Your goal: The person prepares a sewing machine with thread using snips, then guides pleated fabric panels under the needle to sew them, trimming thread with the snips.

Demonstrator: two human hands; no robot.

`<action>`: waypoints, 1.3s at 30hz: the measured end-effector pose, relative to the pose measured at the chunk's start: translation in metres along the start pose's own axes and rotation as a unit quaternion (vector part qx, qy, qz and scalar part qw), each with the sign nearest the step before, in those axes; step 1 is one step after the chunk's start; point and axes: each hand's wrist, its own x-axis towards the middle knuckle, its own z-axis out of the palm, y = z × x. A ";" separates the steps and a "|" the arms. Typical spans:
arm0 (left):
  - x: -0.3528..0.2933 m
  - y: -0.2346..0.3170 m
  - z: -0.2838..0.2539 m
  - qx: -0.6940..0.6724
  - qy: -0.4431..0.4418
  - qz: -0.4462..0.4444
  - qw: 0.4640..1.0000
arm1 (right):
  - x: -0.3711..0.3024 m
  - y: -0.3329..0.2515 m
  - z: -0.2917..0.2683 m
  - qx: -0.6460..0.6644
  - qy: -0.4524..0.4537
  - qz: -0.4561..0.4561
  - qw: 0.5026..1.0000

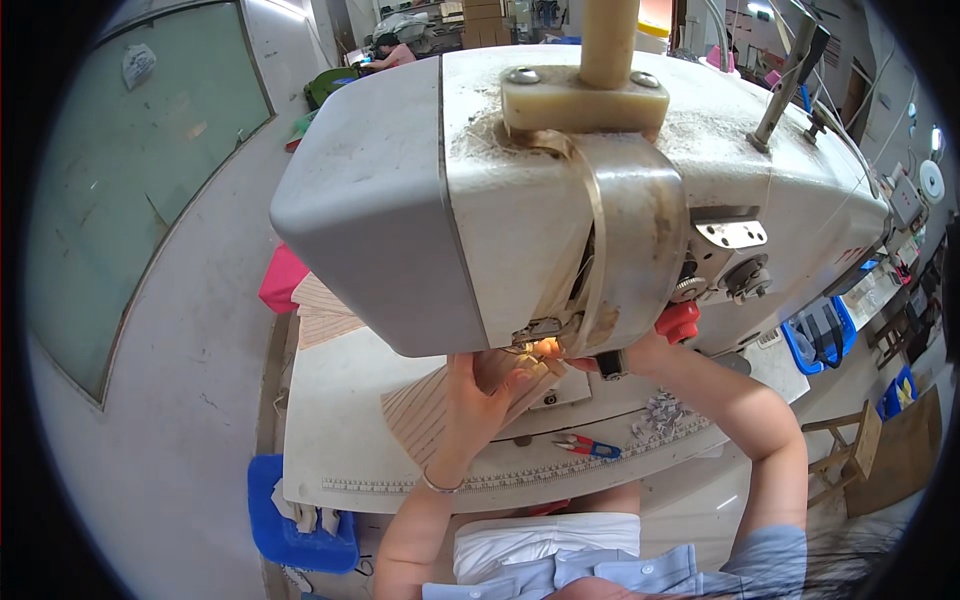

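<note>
Left hand (pixel 478 402) spread flat on striped beige fabric piece (pixel 425 415); right hand (pixel 622 352) under grey sewing machine head (pixel 500 200), grip unclear.

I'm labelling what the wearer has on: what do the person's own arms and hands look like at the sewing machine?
Both forearms are bare. The left hand has a thin silver metal bangle at the wrist. The right hand shows no ring or glove; that arm ends in a short light-blue shirt sleeve.
</note>
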 end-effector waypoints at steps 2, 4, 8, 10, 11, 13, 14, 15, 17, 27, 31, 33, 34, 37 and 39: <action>0.006 -0.001 -0.007 0.131 -0.066 0.008 0.989 | -0.002 -0.002 -0.001 0.006 -0.013 0.003 1.000; 0.011 0.003 -0.014 0.195 -0.095 0.043 0.975 | -0.006 -0.005 0.002 0.034 -0.016 -0.001 0.999; 0.031 0.016 -0.028 0.225 -0.183 0.040 0.956 | -0.017 -0.018 0.013 -0.020 -0.009 -0.038 0.999; 0.041 0.024 -0.035 0.141 -0.221 0.017 0.965 | -0.025 -0.026 0.022 -0.079 0.012 -0.041 0.996; 0.045 0.028 -0.037 0.093 -0.236 0.017 0.967 | -0.029 -0.031 0.026 -0.126 0.016 -0.045 0.991; 0.054 0.032 -0.041 0.079 -0.267 0.021 0.960 | -0.040 -0.044 0.031 -0.289 -0.003 -0.063 0.955; 0.057 0.033 -0.042 0.067 -0.279 0.033 0.957 | -0.044 -0.049 0.036 -0.308 0.009 -0.081 0.948; 0.059 0.033 -0.043 0.069 -0.286 0.025 0.955 | -0.048 -0.053 0.041 -0.326 0.022 -0.099 0.940; 0.062 0.031 -0.043 0.074 -0.302 -0.002 0.950 | -0.054 -0.060 0.050 -0.324 0.036 -0.104 0.940; 0.083 0.031 -0.046 0.083 -0.431 -0.124 0.890 | -0.058 -0.048 0.040 -0.424 0.069 -0.369 0.824; 0.096 0.035 -0.051 0.127 -0.462 -0.096 0.872 | -0.052 -0.040 0.012 -0.599 -0.015 -0.430 0.676; 0.100 0.033 -0.054 0.161 -0.461 -0.024 0.872 | -0.045 -0.035 0.005 -0.612 -0.021 -0.480 0.628; 0.102 0.032 -0.055 0.179 -0.454 0.019 0.873 | -0.041 -0.033 0.003 -0.620 -0.023 -0.501 0.603; 0.108 0.023 -0.055 0.221 -0.420 0.122 0.872 | -0.039 -0.030 -0.001 -0.641 -0.048 -0.456 0.616; 0.111 0.017 -0.055 0.232 -0.398 0.152 0.875 | -0.041 -0.030 0.000 -0.656 -0.040 -0.474 0.586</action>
